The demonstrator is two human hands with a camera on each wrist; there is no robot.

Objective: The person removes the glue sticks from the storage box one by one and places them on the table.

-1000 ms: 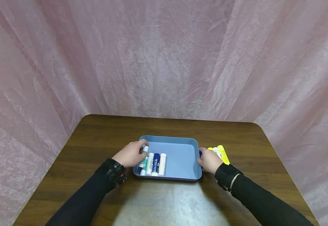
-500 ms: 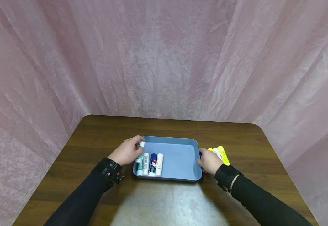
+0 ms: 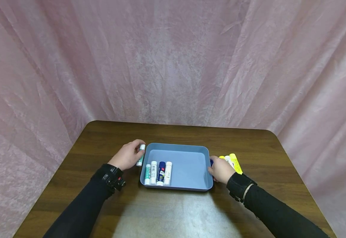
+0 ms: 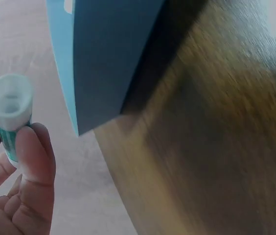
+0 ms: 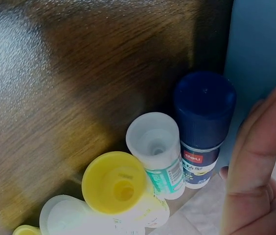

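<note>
My left hand [image 3: 126, 155] pinches a green and white glue stick [image 3: 141, 155] between thumb and fingers, just outside the left wall of a shallow blue tray [image 3: 191, 167]. In the left wrist view the white end of this glue stick [image 4: 11, 100] faces the camera. Several glue sticks lie side by side in the tray's left part: a green-and-white one [image 3: 147, 174], a pale one [image 3: 153, 173], a dark blue one [image 3: 160, 174] and a white one [image 3: 167, 173]. My right hand [image 3: 221, 169] grips the tray's right edge, its fingertips partly hidden.
Right of the tray, partly behind the right hand, more glue sticks stand in a row: a blue one [image 5: 204, 110], a green-and-white one [image 5: 155, 139], a yellow-capped one [image 5: 114, 181] and others. The wooden table [image 3: 179, 132] backs onto a pink curtain [image 3: 173, 66].
My left hand has carried the green and white glue stick leftward, from over the tray's left end to outside it. The sticks in the tray shifted slightly left earlier. My right hand stays put.
</note>
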